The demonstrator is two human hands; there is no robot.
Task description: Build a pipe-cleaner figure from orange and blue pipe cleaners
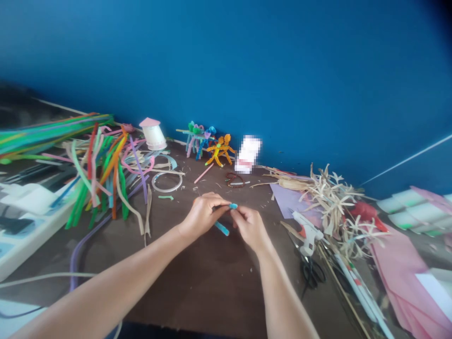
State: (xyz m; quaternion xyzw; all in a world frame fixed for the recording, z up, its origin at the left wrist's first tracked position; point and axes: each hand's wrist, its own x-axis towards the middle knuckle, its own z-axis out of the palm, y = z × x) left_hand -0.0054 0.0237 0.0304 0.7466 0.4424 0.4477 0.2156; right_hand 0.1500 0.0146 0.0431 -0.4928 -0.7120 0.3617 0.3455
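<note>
A short light-blue pipe cleaner [221,228] is held up between both hands, over a dark brown table [197,282]. Its upper end is pinched by the fingertips of the right hand [250,228], and the curled fingers of the left hand [202,216] are closed against it from the other side. Neither hand is open, and the lower end is left free, slanting down toward the table.

To the left of the hands, a heap of multicoloured pipe cleaners [99,179] is spread across the table, and a pale pipe-cleaner ring [166,187] lies beside it. Ahead, against a blue wall [226,61], are placed a pink-topped paper lamp [153,134], blue and pink pipe-cleaner figures [197,139], and yellow-orange pipe-cleaner figures [219,149]. A blurred white object [248,154] stands just beside these, with a string of dark beads [234,180] in front of it.

To the right, a white hot glue gun [306,231] lies above black-handled scissors [312,273]. Dried straw pieces [334,202] are piled beside them, over a lilac paper sheet [289,200], and pink paper sheets [406,278] are laid at the right edge.
</note>
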